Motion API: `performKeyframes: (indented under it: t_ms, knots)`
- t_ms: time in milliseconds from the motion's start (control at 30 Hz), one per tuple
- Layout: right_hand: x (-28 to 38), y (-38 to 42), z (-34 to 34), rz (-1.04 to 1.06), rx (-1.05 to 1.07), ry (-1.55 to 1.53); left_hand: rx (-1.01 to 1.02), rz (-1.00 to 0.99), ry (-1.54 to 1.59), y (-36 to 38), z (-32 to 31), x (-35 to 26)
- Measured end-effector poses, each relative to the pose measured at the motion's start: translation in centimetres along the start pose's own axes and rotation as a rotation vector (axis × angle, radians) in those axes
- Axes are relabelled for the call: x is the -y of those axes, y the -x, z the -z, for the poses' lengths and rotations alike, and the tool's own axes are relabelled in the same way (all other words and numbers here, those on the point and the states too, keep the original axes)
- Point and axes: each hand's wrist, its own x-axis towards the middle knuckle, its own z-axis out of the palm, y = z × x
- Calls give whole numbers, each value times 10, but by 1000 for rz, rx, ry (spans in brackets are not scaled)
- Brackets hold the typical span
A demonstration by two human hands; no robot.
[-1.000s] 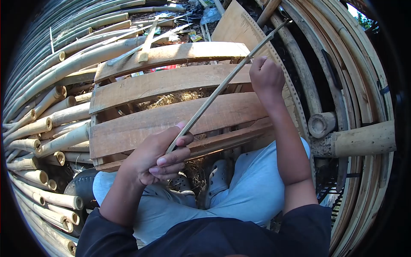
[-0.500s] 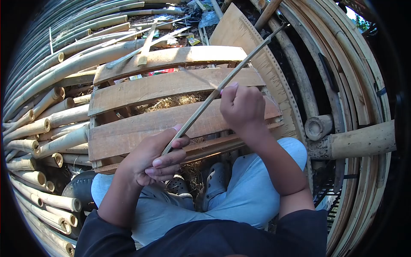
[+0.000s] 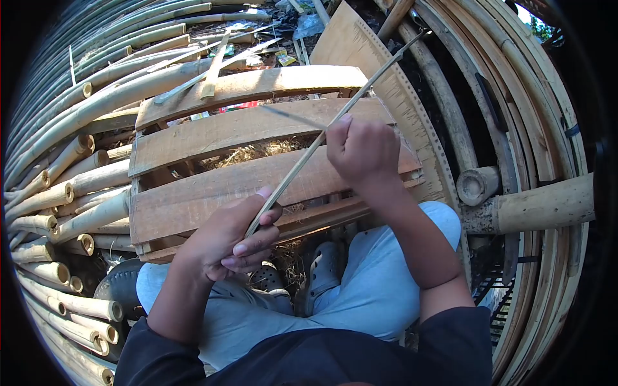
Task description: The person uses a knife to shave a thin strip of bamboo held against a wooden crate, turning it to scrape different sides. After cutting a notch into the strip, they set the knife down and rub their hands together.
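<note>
A long thin bamboo strip [image 3: 297, 168] runs diagonally from my left hand [image 3: 225, 239] up to the far right. The fingers and thumb of that hand are wrapped around its near end. My right hand [image 3: 365, 154] is a fist beside the strip's middle, thumb against it. From the fist a narrow knife blade [image 3: 290, 116] points left, meeting the strip; the knife's handle is hidden in the fingers. Both hands are above a slatted wooden bench [image 3: 257, 138], in front of my knees.
Stacked bamboo poles [image 3: 96, 174] fill the left side. Long split bamboo lengths [image 3: 547, 128] curve along the right, near a thick bamboo post [image 3: 547, 204]. A woven panel [image 3: 386, 83] leans behind the bench. Loose slivers [image 3: 215, 67] and litter lie at the back.
My right hand has shifted slightly left and up along with the strip. The knife blade shows more clearly at the left of the fist. My left hand keeps its hold.
</note>
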Motion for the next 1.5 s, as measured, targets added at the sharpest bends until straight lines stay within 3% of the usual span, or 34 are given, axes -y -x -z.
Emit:
performKeyframes:
  t_ms: [33, 133, 233, 333, 467, 600, 667, 733, 767, 867, 933, 967, 1067, 1100, 1200, 1267, 1367, 1467, 1500]
  knots:
    - [-29, -21, -11, -127, -98, 109, -76, -19, -100, -1, -5, 1]
    - [-50, -43, -4, -277, -57, 158, -159, -47, -196, -2, -10, 8]
    - [7, 12, 7, 35, -44, 28, -156, -84, -228, 0, -8, 3]
    - [-1, 19, 1, 107, -75, -95, -169, -100, -241, 1, -9, 2]
    - [-34, -19, -8, -138, -126, 123, -171, -93, -233, 4, -12, 2]
    - [5, 22, -4, 140, -108, -76, -167, -119, -278, 4, -9, -2]
    - [-9, 17, -10, 204, -79, -174, -199, -89, -271, 2, -9, 3]
    - [-55, -22, -22, -109, -200, 144, -211, -93, -296, 2, -10, 6]
    - [-50, -20, -21, -107, -198, 145, -193, -92, -286, 2, -11, 8]
    - [-15, 5, -9, -28, -217, 90, -163, -108, -265, 5, -8, 0]
    - [9, 35, 1, 217, -106, -145, -160, -115, -248, 7, -3, -6]
    - [-7, 26, -13, 174, -133, -251, -131, -94, -211, 6, -1, -6]
    - [-57, -21, -23, -115, -202, 70, -104, -80, -179, 7, 2, -4]
    - [-50, -15, -20, -118, -200, 73, -87, -70, -155, 7, 1, -3]
    - [-9, 11, -7, 8, -171, -84, -81, -83, -169, 9, 0, -5]
    - [5, 29, -6, 257, -77, -347, -105, -91, -200, 8, 1, -6]
    - [-49, -19, -21, -144, -175, 12, -103, -97, -181, 6, 3, -5]
    - [-49, -22, -17, -203, -162, 44, -87, -68, -139, 10, 0, -5]
    - [-28, -6, -13, -69, -143, -57, -86, -80, -143, 11, -1, -6]
